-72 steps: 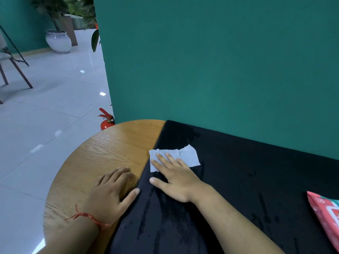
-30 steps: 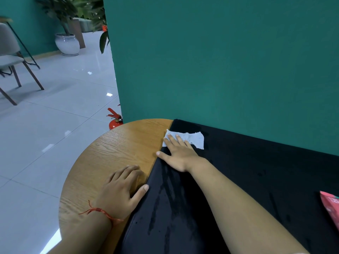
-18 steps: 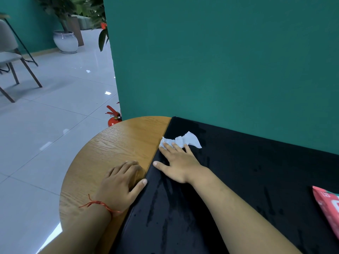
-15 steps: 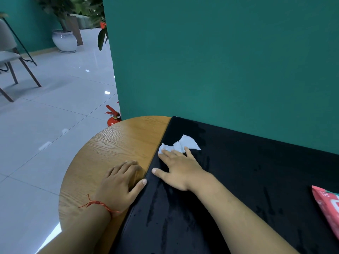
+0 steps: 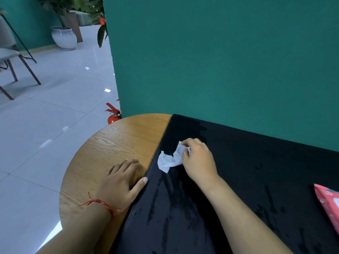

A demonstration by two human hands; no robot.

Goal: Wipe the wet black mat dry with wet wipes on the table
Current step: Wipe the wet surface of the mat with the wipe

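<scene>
A black mat (image 5: 247,171) covers most of the round wooden table (image 5: 113,143); dark wet streaks run down its near left part. My right hand (image 5: 197,158) pinches a crumpled white wipe (image 5: 168,159) with curled fingers near the mat's left edge, and the wipe hangs down onto the mat. Just beside that edge, my left hand (image 5: 121,182) rests flat on the wood with its thumb touching the mat. It wears a red string at the wrist.
A red pack of wet wipes (image 5: 328,204) lies on the mat at the right edge of view. A green wall (image 5: 220,61) stands right behind the table. A red fire extinguisher (image 5: 113,115), a chair (image 5: 11,57) and a potted plant (image 5: 64,37) stand on the tiled floor to the left.
My right hand was pressing the wipe flat and sliding it along the mat's left edge; now its fingers have curled and bunched the wipe up. The left hand has stayed in place.
</scene>
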